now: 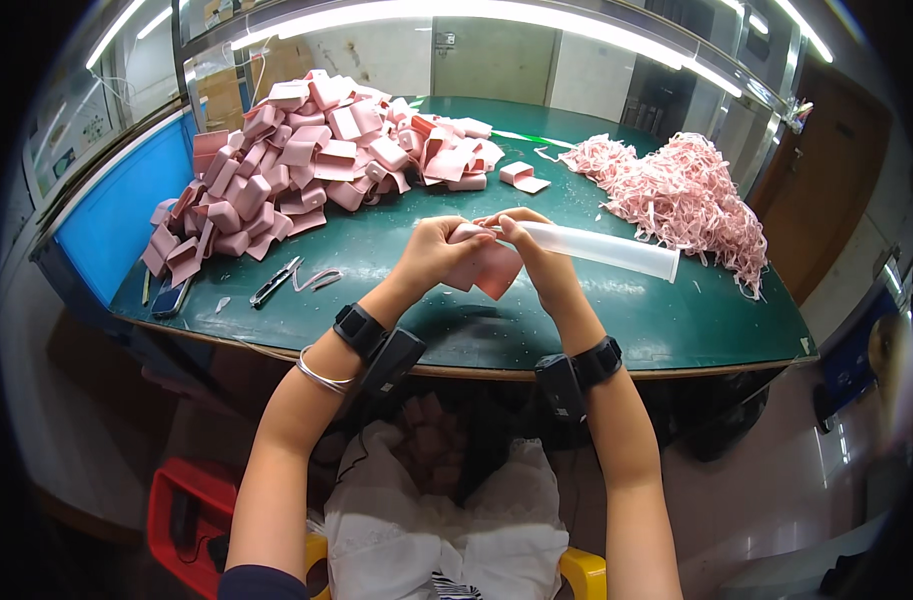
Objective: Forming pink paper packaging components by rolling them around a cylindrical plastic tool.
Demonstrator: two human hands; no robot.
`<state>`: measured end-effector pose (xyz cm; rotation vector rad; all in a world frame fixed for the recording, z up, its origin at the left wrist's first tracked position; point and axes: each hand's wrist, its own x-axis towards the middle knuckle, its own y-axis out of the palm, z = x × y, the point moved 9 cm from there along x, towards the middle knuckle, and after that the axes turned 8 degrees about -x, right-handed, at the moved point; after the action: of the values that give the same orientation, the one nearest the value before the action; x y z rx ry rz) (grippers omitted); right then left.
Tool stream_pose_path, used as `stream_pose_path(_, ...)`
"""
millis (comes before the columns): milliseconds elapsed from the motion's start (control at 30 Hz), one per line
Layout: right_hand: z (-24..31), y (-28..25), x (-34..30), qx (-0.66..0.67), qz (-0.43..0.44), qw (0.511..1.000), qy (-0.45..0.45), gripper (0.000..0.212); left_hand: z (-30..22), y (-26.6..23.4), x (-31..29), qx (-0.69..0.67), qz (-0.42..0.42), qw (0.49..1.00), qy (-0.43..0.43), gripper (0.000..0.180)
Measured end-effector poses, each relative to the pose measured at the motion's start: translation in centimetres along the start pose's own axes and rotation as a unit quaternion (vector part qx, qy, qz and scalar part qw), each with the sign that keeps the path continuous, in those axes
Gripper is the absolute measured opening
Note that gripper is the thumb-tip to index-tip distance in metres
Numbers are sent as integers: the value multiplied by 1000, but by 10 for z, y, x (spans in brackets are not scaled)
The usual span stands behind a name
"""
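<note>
In front of me, over the table's near half, my left hand (428, 258) is closed on a pink, soft-looking moulded piece (496, 273) with a flap hanging down. At the piece's upper edge, the fingers of my right hand (538, 250) are pinched together; what exactly lies between them is too small to tell. A long whitish translucent strip (616, 252) runs rightward from behind my right hand. I cannot tell whether it rests on the table or is held.
A big heap of pink moulded pieces (306, 150) covers the table's back left. Thin pink trimmings (676, 190) are piled at the back right. One pink piece (524, 178) sits between them. A utility knife (276, 282) lies left on the green tabletop (376, 300).
</note>
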<state>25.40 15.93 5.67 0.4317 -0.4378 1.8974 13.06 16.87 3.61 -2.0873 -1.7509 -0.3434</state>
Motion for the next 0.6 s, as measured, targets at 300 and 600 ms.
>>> stream_pose_path(300,4,0,-2,-10,-19,1000,-18,17,-6,0,-2,34,-3,999,11,27)
stream_pose_path(600,4,4,-2,-160,-8,984,-80,14,-6,8,-3,60,19,996,67,20)
